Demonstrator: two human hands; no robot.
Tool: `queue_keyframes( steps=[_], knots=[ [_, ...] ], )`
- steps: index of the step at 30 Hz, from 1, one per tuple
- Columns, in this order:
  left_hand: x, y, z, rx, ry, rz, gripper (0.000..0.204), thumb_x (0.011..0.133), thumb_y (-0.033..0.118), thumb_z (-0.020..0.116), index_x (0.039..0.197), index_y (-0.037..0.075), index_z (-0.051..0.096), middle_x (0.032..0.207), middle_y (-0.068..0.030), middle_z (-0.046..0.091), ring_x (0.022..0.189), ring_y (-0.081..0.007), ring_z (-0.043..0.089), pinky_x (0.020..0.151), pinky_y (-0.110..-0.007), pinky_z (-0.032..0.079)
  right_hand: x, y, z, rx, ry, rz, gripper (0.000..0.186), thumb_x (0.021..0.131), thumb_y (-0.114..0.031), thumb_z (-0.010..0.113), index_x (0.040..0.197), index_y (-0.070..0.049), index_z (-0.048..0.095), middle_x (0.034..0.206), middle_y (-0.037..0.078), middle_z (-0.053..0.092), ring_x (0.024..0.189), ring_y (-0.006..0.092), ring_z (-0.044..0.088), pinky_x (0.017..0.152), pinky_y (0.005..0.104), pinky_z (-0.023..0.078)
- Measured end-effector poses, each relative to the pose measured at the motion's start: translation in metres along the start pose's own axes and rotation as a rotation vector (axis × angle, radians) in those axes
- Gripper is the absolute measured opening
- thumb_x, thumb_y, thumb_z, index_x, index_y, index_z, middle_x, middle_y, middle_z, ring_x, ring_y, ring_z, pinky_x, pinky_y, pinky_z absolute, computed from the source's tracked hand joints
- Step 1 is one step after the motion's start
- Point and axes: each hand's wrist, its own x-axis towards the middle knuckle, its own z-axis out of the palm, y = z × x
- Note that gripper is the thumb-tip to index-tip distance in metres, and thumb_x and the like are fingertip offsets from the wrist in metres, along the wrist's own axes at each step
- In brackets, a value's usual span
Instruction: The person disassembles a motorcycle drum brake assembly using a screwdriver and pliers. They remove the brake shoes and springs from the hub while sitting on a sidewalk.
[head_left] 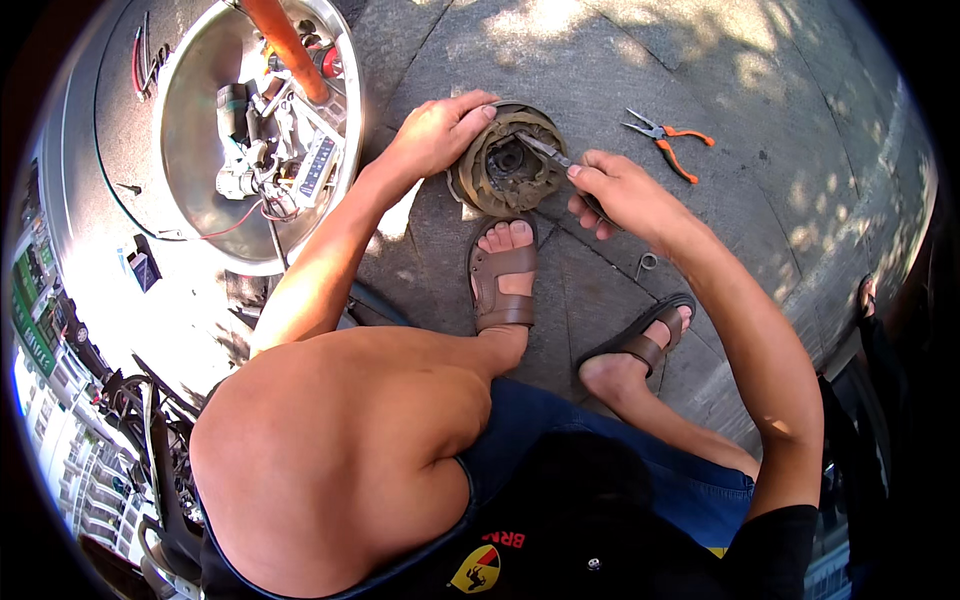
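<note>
A round, dirty brake assembly [468, 178] with curved shoes and a dark hub at its centre lies on the paving in front of my feet. My left hand [436, 135] is closed on its upper left rim, thumb and fingers over the edge. In my right hand [625, 195] is a metal tool [541, 147] that looks like long-nosed pliers. Its narrow tip reaches into the upper right part of the brake assembly, touching or nearly touching the inner edge of a shoe. My fingers hide most of its handles.
Orange-handled pliers [664, 136] lie at the right on the grey paving. A small metal coil spring [648, 262] is near my right sandal [648, 343]. At the left stands a large metal basin [186, 130] full of tools and parts, with an orange pole [288, 45] and wires. My left sandal [497, 290] is close below the brake assembly.
</note>
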Motion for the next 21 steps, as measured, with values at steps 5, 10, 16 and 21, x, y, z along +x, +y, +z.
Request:
queue_keyframes(
  steps=[5,10,16,21],
  knots=[
    [0.021,0.007,-0.013,0.142,-0.101,0.127,0.041,0.1,0.039,0.048,0.12,0.006,0.063,0.106,-0.0203,0.069,0.102,-0.0381,0.065,0.089,-0.043,0.049,0.0,0.01,0.015,0.206,0.017,0.026,0.024,0.099,-0.028,0.047,0.095,-0.005,0.052,0.081,0.006,0.061,0.065,0.0107,0.055,0.049,0.0264,0.043],
    [0.019,0.021,-0.024,0.307,-0.215,0.13,0.04,0.099,0.043,0.048,0.112,0.011,0.068,0.099,-0.0181,0.07,0.098,-0.0398,0.064,0.084,-0.045,0.05,0.001,0.028,0.049,0.517,-0.013,0.024,0.026,0.101,-0.029,0.046,0.09,-0.006,0.05,0.078,0.006,0.061,0.062,0.0113,0.054,0.049,0.0258,0.042],
    [0.025,0.031,-0.035,0.537,-0.368,0.171,0.041,0.098,0.048,0.047,0.111,0.015,0.068,0.098,-0.0161,0.07,0.096,-0.0389,0.064,0.082,-0.048,0.05,0.004,0.037,0.062,0.75,-0.118,0.044,0.027,0.102,-0.029,0.044,0.094,-0.004,0.052,0.079,0.007,0.062,0.063,0.0133,0.055,0.05,0.0266,0.042],
    [0.003,0.03,-0.024,0.393,-0.23,-0.072,0.041,0.092,0.05,0.054,0.109,0.015,0.07,0.098,-0.0168,0.07,0.098,-0.0376,0.065,0.086,-0.046,0.049,0.005,0.044,0.083,0.796,-0.163,0.012,0.029,0.102,-0.03,0.041,0.096,-0.004,0.052,0.081,0.007,0.063,0.057,0.0077,0.045,0.043,0.022,0.036]
  ],
)
